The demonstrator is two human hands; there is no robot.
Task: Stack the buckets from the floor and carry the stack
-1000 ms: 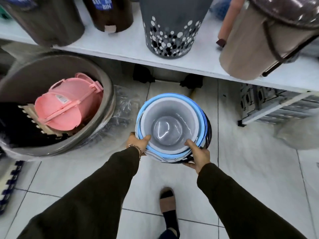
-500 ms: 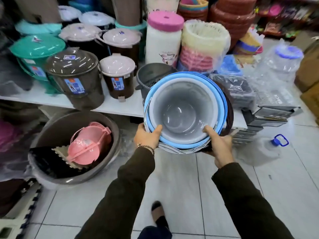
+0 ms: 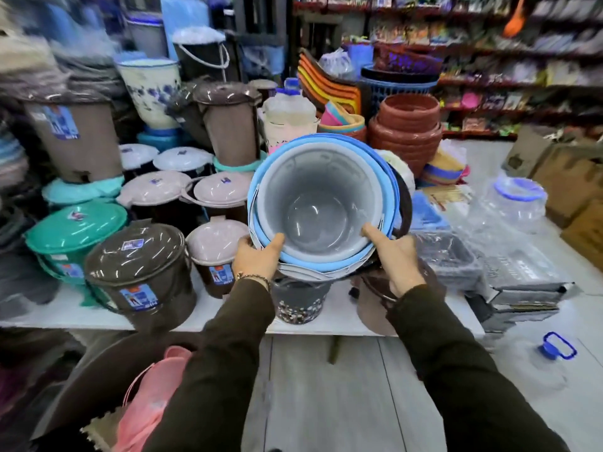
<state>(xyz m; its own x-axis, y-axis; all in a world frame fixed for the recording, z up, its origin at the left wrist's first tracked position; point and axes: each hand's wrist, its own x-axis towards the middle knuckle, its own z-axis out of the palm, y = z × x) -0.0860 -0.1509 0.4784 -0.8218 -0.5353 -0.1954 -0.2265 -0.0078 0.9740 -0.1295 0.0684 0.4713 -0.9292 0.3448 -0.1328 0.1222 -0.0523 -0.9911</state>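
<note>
A nested stack of buckets [image 3: 321,203] hangs in front of me at chest height, above the white shelf. The inner bucket is grey, with light blue rims around it and a dark brown one at the right. My left hand [image 3: 259,257] grips the stack's near left rim, thumb inside the grey bucket. At the near right rim my right hand [image 3: 396,259] holds on the same way. The stack tilts its mouth toward me.
A white shelf [image 3: 375,324] below the stack carries several lidded brown and teal bins [image 3: 140,272]. Terracotta pots [image 3: 408,125] and coloured baskets stand behind. A pink bucket [image 3: 153,396] lies in a tub at the lower left. Boxes and clear jars [image 3: 518,203] crowd the right.
Both hands have lifted the stack from the floor up to above shelf height. My view has risen from the floor to the shelves.
</note>
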